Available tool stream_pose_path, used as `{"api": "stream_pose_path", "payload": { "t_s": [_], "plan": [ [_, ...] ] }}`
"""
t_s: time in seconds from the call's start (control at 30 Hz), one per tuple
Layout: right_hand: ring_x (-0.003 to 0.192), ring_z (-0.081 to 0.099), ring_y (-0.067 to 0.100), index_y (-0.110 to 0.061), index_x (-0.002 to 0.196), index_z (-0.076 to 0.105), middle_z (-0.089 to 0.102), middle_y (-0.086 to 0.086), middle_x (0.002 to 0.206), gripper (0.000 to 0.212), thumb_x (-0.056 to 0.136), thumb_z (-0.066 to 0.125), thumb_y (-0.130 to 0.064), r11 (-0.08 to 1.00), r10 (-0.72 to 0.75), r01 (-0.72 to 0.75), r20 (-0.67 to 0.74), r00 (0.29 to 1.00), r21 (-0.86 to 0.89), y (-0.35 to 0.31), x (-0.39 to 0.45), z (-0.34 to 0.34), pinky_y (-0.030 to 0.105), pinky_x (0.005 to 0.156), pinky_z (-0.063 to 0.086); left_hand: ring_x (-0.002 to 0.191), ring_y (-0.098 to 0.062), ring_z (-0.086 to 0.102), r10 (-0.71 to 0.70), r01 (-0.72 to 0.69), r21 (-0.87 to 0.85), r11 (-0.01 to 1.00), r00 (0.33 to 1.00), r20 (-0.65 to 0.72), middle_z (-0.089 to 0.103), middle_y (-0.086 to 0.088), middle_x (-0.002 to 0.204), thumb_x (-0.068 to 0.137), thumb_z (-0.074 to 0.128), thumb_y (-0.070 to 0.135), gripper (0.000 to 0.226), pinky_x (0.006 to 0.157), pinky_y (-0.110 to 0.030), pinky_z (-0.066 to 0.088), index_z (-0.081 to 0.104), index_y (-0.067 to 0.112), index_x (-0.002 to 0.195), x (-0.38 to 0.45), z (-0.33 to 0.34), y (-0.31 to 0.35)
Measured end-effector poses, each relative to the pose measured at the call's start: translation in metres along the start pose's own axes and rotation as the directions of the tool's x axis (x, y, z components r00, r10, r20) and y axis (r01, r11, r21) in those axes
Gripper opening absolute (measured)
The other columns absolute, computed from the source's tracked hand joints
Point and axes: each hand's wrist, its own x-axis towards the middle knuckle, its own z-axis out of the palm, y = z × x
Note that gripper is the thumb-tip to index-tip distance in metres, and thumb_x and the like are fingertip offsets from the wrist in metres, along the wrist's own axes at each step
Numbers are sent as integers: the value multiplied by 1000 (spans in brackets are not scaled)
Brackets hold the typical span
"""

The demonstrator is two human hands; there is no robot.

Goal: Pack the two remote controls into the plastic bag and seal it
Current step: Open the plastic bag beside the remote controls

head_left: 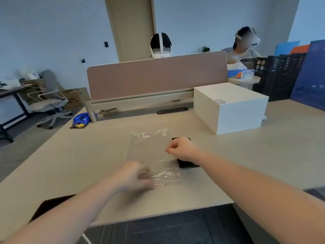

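While remotes [187,163] wait, hands — left hand [135,176], right hand [181,148] — touch bag [149,150].

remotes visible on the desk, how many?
1 dark remote for sure, right of the plastic bag, mostly hidden under the right hand. A second may be hidden there.

Clear plastic bag [149,152] flat on counter [263,155], crinkled at both ends. Black remote controls [188,164] just beside its right edge, mostly hidden, number unclear.
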Motion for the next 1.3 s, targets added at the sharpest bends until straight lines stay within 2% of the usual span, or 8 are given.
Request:
{"api": "stream_pose_path", "payload": {
  "t_s": [0.07,0.17,0.3,0.43,0.63,0.83,1.13,1.3],
  "plan": [
    [79,54,14,-11,89,73,62,-5,71,17,90,61,-24,1000,-17,17,-17,1000,-9,1,-11,1,21,66,39,98,-24,59,37,-37,14,999,999,15,64,-7,107,70,54,65,61,86,-35,48,64,15,104,-6,6,6],
    [79,57,13,-10,87,74,69,3,83,16,88,62,-20,999,-1,1,11,1000,39,2,-18,7,22,71,42,96,-29,60,27,-26,110,994,1000,-2,64,-9,104,91,47,36,28,84,-39,50,65,16,99,-9,21,9],
    [59,52,3,-17,80,72,67,-1,75,14,89,61,-21,996,-22,19,35,999,83,-4,-25,12,16,53,39,94,-34,61,-40,57,142,988,992,-117,68,-14,99,95,39,28,33,80,-40,50,65,9,90,-3,28,7],
    [60,53,8,-16,76,67,63,-2,68,17,89,61,-25,969,-11,8,14,1000,249,-5,-35,20,16,51,40,88,-31,62,-210,182,-127,975,943,-260,71,-12,89,94,45,33,33,72,-37,47,67,12,83,4,22,16],
    [58,58,11,-11,82,71,68,0,70,27,92,60,-34,911,97,-104,37,995,398,16,-41,43,20,49,47,84,-19,64,-423,292,-435,852,873,-243,74,4,85,82,67,32,14,73,-27,48,74,21,85,14,15,28],
    [60,61,16,-5,91,70,71,9,79,31,92,60,-35,796,139,-162,85,987,583,23,-34,49,30,57,58,58,-10,49,-447,195,-711,675,875,-185,56,11,54,77,74,26,23,59,-26,40,66,26,56,19,23,41],
    [55,62,12,-3,89,69,68,8,73,17,94,60,-16,754,108,-122,62,992,646,35,-34,50,27,59,59,65,-11,51,-404,168,-733,659,901,-156,60,5,64,84,66,17,22,65,-25,41,63,24,63,27,31,44],
    [55,64,12,-10,77,67,67,6,69,17,92,62,-14,759,94,-138,102,990,637,39,-31,47,25,63,59,61,-12,50,-351,183,-577,796,916,-194,54,10,59,82,65,19,32,63,-27,42,52,31,56,29,33,43]
  ]
}}
